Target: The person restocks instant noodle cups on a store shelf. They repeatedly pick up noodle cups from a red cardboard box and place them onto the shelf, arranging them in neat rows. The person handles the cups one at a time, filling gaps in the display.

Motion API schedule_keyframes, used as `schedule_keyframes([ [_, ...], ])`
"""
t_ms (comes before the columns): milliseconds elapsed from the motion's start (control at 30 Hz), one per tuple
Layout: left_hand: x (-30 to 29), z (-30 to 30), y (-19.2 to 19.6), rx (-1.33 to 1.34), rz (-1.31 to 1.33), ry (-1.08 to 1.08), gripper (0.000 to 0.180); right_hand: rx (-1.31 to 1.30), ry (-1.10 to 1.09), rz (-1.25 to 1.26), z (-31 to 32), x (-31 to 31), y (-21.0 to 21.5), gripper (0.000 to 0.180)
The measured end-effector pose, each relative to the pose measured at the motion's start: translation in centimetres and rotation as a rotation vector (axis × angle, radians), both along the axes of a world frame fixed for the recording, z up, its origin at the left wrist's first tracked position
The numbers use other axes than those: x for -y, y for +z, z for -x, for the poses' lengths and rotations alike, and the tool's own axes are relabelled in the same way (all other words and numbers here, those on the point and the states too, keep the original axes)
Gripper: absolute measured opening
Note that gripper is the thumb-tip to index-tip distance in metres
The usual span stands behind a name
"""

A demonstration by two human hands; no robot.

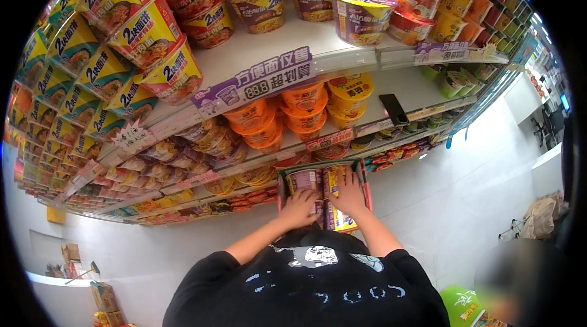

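Observation:
In front of my body is an open carton (365,183) with a green and red rim. Side by side in it are a purple instant noodle cup (304,179) on the left and a yellow-and-purple one (334,176) on the right. My left hand (301,206) rests over the purple cup, fingers stretched toward the middle. My right hand (347,195) lies on the yellow-and-purple cup, fingers spread and pointing forward. A second yellow pack (341,221) shows below the right hand. The cups' undersides are hidden in the carton.
Ahead, the upper shelf (312,36) bears spaced purple noodle tubs (260,9) between tall stacks. Orange tubs (304,110) and a dark phone (393,109) are on the shelf below. Packets line the lowest level, just beyond the carton. A blurred person (520,278) is at the lower right.

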State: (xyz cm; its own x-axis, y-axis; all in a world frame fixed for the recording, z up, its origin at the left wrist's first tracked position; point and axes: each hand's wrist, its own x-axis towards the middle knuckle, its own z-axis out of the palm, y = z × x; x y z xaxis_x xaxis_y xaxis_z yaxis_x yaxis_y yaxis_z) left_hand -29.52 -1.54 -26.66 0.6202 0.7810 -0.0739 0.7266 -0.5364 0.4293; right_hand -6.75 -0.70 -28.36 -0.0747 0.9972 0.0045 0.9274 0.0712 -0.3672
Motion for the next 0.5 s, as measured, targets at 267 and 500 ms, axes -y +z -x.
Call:
schedule_keyframes([
  [267, -7.4, -0.5, 13.2, 0.331, -0.371, -0.075, 0.029, -0.14, 0.103, 0.26, -3.2, -1.1, -1.7, 0.094],
  [500, -13.6, 2.0, 28.3, 0.706, -1.169, -0.058, 0.016, -0.119, 0.195, 0.261, -3.9, -1.6, -3.0, 0.086],
])
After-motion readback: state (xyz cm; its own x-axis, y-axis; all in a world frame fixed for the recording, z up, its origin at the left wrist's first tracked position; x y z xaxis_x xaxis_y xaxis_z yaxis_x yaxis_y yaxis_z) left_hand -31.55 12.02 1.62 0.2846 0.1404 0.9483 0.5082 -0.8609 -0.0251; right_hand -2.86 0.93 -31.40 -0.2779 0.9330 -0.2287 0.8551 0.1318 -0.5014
